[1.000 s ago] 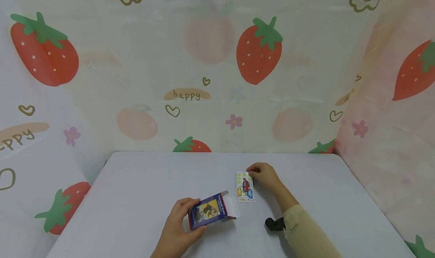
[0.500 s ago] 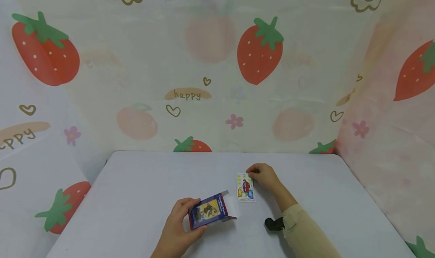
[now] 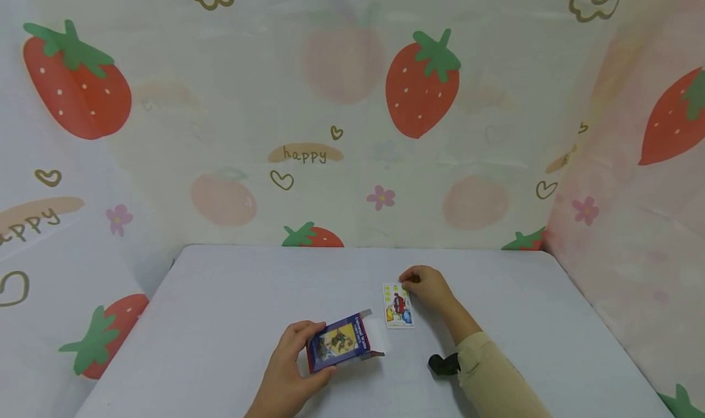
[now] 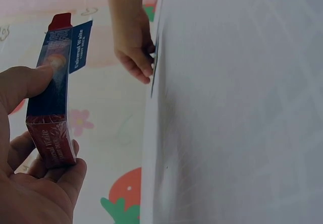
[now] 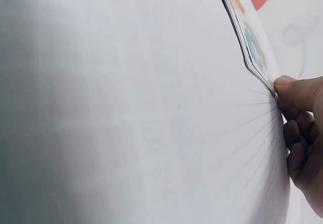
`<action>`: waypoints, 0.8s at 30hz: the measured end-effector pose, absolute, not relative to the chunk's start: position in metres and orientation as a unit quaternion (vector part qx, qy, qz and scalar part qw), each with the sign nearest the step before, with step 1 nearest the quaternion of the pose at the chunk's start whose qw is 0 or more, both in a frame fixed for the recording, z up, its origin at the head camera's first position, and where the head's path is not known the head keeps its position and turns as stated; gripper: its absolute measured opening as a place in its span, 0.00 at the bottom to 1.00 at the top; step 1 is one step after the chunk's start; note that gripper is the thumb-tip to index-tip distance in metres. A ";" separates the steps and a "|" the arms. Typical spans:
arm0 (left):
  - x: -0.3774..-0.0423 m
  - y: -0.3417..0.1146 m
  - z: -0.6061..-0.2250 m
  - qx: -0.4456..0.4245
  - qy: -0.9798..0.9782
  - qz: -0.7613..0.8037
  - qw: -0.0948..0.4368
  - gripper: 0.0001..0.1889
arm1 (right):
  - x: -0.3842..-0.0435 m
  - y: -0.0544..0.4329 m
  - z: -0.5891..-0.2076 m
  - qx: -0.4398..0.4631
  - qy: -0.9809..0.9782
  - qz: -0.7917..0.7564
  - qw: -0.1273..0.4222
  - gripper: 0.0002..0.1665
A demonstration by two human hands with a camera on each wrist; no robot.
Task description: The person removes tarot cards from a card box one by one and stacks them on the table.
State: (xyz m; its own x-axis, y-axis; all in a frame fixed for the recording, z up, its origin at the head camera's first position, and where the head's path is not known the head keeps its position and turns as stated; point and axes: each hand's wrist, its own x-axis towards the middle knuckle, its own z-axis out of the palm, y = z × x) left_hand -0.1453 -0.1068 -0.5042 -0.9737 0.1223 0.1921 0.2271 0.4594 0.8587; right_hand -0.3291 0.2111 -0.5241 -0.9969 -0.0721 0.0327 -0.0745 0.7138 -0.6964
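In the head view my left hand point(image 3: 294, 366) grips a blue and red card box point(image 3: 338, 344) printed "Universal Waite", tilted above the table, its flaps open toward the right. The left wrist view shows the thumb on one side of the box point(image 4: 50, 88) and the fingers curled under its red end. A small stack of picture cards point(image 3: 399, 308) lies on the table to the right of the box. My right hand point(image 3: 432, 288) pinches the far right corner of the cards point(image 5: 255, 47) between thumb and finger; how many it holds I cannot tell.
The white table point(image 3: 248, 295) reaches back to a wall cloth point(image 3: 330, 112) with strawberries and hearts. A black device point(image 3: 443, 364) sits at the right wrist beside the beige sleeve point(image 3: 498, 375).
The top card has slid slightly toward me and now lines up more closely with the stack below. My right hand shifted a little with it; the left hand and box stay nearly still.
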 end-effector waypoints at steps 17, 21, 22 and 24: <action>-0.144 -0.106 -0.503 -0.103 -0.855 -0.506 0.049 0.37 | -0.316 0.217 -0.511 0.046 -0.923 0.381 0.028 0.06; -0.144 -0.106 -0.503 -0.104 -0.857 -0.502 0.051 0.37 | -0.306 0.215 -0.504 0.059 -0.920 0.385 0.042 0.06; -0.144 -0.106 -0.503 -0.104 -0.857 -0.502 0.052 0.37 | -0.303 0.214 -0.502 0.061 -0.919 0.387 0.044 0.07; -0.144 -0.106 -0.503 -0.103 -0.857 -0.503 0.052 0.37 | -0.297 0.214 -0.497 0.065 -0.917 0.391 0.047 0.07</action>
